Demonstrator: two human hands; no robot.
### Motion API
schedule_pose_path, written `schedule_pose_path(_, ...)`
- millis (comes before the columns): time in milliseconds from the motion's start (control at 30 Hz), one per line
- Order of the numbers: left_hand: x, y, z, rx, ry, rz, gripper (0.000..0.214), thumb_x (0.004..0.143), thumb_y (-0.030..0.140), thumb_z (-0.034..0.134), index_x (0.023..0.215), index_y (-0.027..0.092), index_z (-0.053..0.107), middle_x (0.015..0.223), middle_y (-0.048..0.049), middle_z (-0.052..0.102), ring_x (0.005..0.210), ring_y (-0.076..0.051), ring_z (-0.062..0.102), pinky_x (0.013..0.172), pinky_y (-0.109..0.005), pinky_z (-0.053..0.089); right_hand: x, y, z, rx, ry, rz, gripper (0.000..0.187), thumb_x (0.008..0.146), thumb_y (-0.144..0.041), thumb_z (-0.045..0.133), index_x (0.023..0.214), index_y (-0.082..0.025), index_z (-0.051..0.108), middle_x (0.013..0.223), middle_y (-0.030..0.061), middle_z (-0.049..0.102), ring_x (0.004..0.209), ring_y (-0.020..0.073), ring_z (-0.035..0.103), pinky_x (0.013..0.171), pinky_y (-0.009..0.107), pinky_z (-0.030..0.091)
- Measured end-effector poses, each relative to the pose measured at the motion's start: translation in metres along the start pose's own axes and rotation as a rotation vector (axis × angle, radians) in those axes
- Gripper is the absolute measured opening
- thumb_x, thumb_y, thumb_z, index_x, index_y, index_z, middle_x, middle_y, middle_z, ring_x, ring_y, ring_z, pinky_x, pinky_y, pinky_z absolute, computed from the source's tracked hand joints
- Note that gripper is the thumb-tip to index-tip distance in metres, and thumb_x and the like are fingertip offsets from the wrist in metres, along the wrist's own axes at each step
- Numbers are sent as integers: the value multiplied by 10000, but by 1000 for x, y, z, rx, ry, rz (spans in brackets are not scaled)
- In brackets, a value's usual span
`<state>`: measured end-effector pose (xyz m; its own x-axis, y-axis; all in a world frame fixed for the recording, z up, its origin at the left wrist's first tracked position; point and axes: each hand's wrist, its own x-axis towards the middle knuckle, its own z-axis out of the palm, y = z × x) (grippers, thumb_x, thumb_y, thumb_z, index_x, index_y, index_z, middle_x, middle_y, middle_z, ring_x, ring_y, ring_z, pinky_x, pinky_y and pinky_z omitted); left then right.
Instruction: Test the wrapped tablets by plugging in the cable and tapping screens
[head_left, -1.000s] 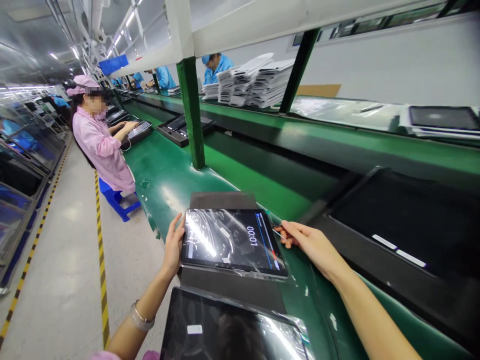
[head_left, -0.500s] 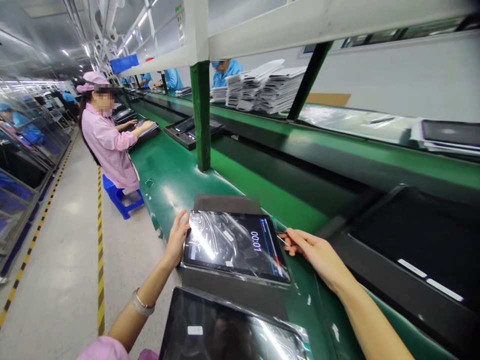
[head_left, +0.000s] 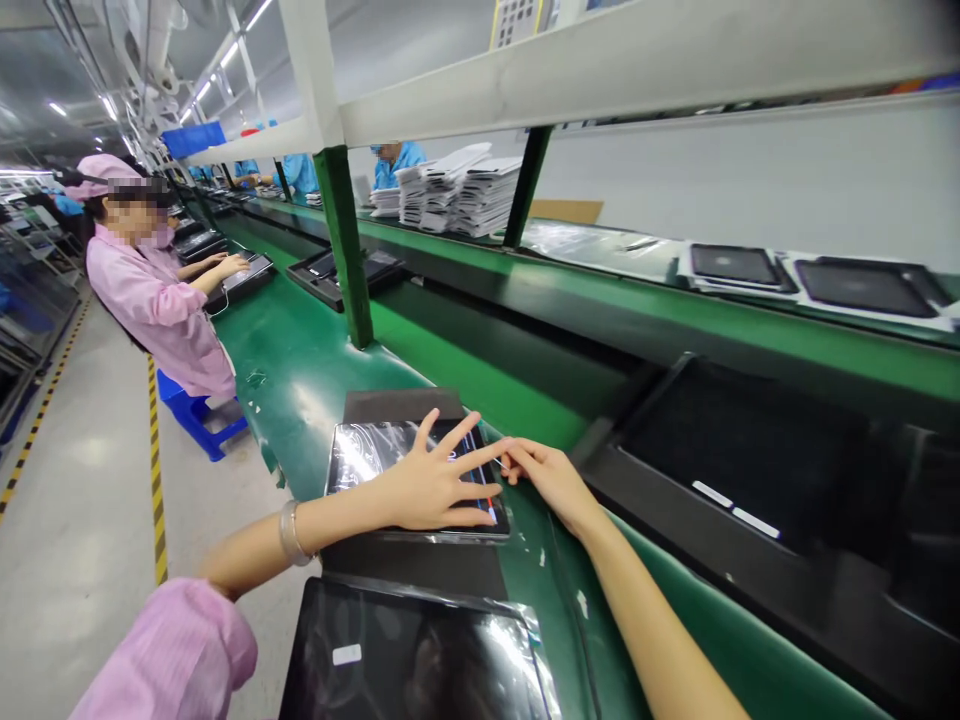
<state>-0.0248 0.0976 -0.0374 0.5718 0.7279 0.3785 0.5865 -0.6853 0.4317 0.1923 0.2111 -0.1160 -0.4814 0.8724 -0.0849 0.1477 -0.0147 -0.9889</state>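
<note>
A tablet (head_left: 365,452) in clear film lies on a dark grey pad (head_left: 405,404), its lit screen partly covered. Over the screen's right part, my left hand (head_left: 442,485) is spread flat with the fingers apart. My right hand (head_left: 536,470) pinches the end of a thin cable at the tablet's right edge, the tip hidden by the fingers. The dark cable (head_left: 574,610) trails down the green bench from there. Nearer to me lies a second tablet (head_left: 390,645), screen dark, with a small white label.
At right, a black tray (head_left: 675,500) holds a dark tablet with two white labels. A green post (head_left: 343,250) rises ahead. Beyond stand paper stacks (head_left: 480,195) and more tablets (head_left: 731,265). A co-worker in pink (head_left: 150,285) sits at left on a blue stool (head_left: 199,415).
My left hand has moved from the tablet's left edge onto its screen, fingers spread. My right hand stays at the right edge. The view has turned somewhat to the right.
</note>
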Motion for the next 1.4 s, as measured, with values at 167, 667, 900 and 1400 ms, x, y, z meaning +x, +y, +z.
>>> schedule_pose_path(167,-11,-24,-21,102,-30,-126,302,1030,404,559,912,325,826,1589,25,477,1585,-360,191,1263,-647,-57,3,1,2,-4,-10,-16,693,752,-875,656,770,-183,689,707,49,625,632,191,557,692,341,460)
schedule_pose_path(667,-22,-16,-16,171,-34,-114,290,1007,339,588,1235,405,755,1712,10,242,1586,-404,108,1245,-648,44,3,6,3,115,-27,-60,659,791,-822,659,804,-164,682,665,24,592,578,149,504,618,304,408)
schedule_pose_path(900,-22,-16,-14,118,-29,-104,287,974,371,650,1233,437,753,1719,35,209,1587,-439,42,1236,-666,6,2,5,3,143,-33,-89,646,788,-810,674,800,-165,688,658,25,600,563,145,485,610,308,387)
schedule_pose_path(1400,-16,-26,-9,253,-4,-182,309,1024,418,550,1272,388,730,1735,-9,169,1587,-404,22,1226,-639,-18,1,9,4,177,-37,-117,615,822,-770,681,792,-156,694,657,33,615,561,145,477,605,309,355)
